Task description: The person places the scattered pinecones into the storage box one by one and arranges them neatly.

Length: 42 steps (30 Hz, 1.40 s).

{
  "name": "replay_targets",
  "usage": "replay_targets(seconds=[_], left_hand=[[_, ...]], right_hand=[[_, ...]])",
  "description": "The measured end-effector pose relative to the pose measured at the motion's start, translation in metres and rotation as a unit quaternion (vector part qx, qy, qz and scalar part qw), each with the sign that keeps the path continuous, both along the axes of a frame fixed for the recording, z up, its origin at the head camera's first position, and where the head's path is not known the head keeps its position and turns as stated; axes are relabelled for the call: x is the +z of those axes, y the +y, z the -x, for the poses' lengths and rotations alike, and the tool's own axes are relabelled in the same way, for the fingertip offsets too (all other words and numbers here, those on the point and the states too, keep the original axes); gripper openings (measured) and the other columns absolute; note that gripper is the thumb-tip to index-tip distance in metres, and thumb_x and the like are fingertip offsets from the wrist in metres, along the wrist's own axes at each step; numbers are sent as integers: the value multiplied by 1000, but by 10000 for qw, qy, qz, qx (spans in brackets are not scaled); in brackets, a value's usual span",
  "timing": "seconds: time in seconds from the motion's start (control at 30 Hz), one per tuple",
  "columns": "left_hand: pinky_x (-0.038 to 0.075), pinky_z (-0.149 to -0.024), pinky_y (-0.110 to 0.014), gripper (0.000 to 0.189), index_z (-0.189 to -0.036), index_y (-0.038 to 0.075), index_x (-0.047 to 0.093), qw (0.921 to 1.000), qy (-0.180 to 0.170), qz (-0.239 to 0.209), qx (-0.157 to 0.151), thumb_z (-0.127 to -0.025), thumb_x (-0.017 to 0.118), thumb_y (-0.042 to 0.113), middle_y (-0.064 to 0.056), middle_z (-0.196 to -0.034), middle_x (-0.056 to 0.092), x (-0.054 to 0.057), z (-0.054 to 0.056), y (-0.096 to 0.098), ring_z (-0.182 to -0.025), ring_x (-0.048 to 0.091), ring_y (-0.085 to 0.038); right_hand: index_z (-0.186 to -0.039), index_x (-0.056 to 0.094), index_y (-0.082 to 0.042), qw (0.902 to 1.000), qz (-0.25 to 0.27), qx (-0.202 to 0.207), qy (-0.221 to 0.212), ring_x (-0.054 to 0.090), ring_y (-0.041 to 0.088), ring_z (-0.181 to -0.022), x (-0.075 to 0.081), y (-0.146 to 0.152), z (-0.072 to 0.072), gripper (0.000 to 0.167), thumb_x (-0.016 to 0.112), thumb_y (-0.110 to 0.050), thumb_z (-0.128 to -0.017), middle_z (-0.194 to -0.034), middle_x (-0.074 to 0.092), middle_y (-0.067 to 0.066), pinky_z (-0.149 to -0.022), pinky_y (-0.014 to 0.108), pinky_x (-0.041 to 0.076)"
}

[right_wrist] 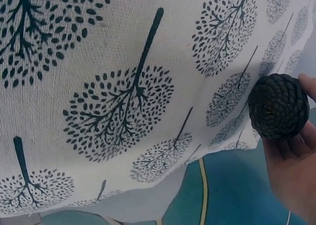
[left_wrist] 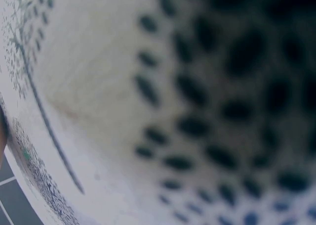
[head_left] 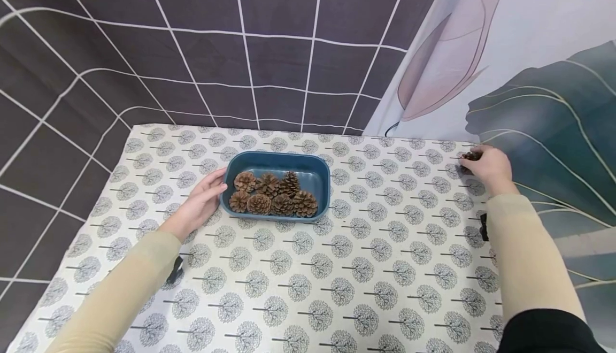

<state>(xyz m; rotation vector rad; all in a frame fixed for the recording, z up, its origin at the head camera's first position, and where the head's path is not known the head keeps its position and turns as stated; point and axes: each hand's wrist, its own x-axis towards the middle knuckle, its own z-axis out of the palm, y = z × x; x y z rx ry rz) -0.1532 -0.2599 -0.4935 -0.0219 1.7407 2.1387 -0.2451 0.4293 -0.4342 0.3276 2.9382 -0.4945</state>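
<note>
A dark blue rectangular tub (head_left: 310, 163) stands on the cloth and holds several brown pine cones (head_left: 260, 203), grouped in its front and left part. My left hand (head_left: 196, 206) touches the tub's left side, its fingers stretched along the wall near the rim. Far to the right, my right hand (head_left: 492, 168) pinches a single pine cone (right_wrist: 279, 106) between thumb and fingers, at the edge of the table. The right wrist view has that cone's rounded, scaly underside turned to the camera. Only blurred cloth fills most of the left wrist view.
A white cloth (head_left: 361, 267) printed with grey trees covers the table. Behind it hangs a dark curtain (head_left: 279, 64) with white grid lines. A pale panel with pink and teal leaf shapes (head_left: 544, 107) borders the right side. Dark wrist devices sit under both sleeves.
</note>
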Motion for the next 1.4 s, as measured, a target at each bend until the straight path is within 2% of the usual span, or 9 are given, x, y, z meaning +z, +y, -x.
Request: replay_targets(seconds=[0.17, 0.33, 0.4, 0.5, 0.63, 0.77, 1.03, 1.23, 1.4], left_hand=[[8, -139, -42, 65, -168, 4, 18, 10000, -29, -54, 39, -109, 46, 4, -15, -180, 8, 1, -1, 0, -166, 15, -23], [8, -139, -41, 63, -167, 5, 22, 9999, 2, -131, 67, -109, 47, 4, -13, -179, 11, -1, -1, -1, -155, 33, -8], [8, -139, -40, 62, -167, 6, 24, 9998, 9, -161, 80, -109, 47, 4, -12, -179, 13, -1, -1, -1, -151, 36, -4], [8, -139, -39, 61, -167, 6, 24, 9998, 0, -186, 81, -109, 46, 3, -12, -179, 12, -1, -1, 0, -156, 30, -9], [4, -139, -41, 64, -168, 5, 19, 9999, -23, -166, 35, -109, 45, 3, -13, -180, 7, 0, -1, 0, -166, 13, -21], [1, -139, -43, 66, -168, 3, 15, 9999, -29, -157, -4, -110, 45, 3, -14, -180, 4, 1, -1, 0, -168, 4, -27], [4, -139, -41, 63, -167, 6, 22, 9998, -57, -173, 58, -109, 45, 2, -15, -180, 6, 0, 0, -1, -167, 10, -24], [3, -139, -43, 63, -167, 6, 22, 9998, -43, -166, 46, -109, 46, 2, -15, -180, 7, 1, 0, 0, -167, 10, -25], [4, -139, -43, 63, -168, 5, 20, 9999, -27, -145, 6, -109, 45, 3, -14, -180, 6, 2, -1, -1, -167, 10, -25]], right_hand=[[-151, 48, 10, 9998, 16, 148, 132, 42, 63, -134, 6, -4, 0, 60, 63, -25, -104, -149, 44, 43, -115, 76, 36], [-147, 52, 8, 9992, -18, 307, 248, 44, 63, -132, 10, -7, 4, 58, 65, -27, -102, -146, 48, 43, -113, 76, 37], [-146, 53, 8, 9989, 39, 361, 300, 45, 62, -131, 12, -11, 6, 59, 67, -28, -102, -144, 50, 43, -113, 76, 38], [-146, 54, 7, 9984, 133, 426, 351, 48, 61, -129, 16, -18, 8, 60, 68, -30, -102, -142, 53, 42, -111, 75, 39], [-146, 55, 6, 9970, 236, 598, 440, 51, 60, -125, 20, -29, 8, 59, 69, -31, -101, -139, 56, 41, -106, 74, 42], [-143, 58, 4, 9940, 294, 835, 641, 56, 57, -123, 22, -40, 8, 57, 71, -32, -101, -136, 60, 40, -105, 73, 44], [-143, 58, 6, 9859, 746, 1219, 867, 56, 56, -130, 25, -78, 9, 59, 75, -29, -99, -142, 59, 38, -114, 71, 42], [-146, 57, 3, 9793, 1226, 1372, 838, 54, 53, -136, 35, -115, 1, 61, 77, -28, -98, -148, 58, 33, -118, 69, 41], [-145, 59, 0, 9703, 1564, 1611, 903, 57, 51, -135, 37, -146, -8, 57, 78, -23, -97, -147, 60, 30, -119, 67, 43]])
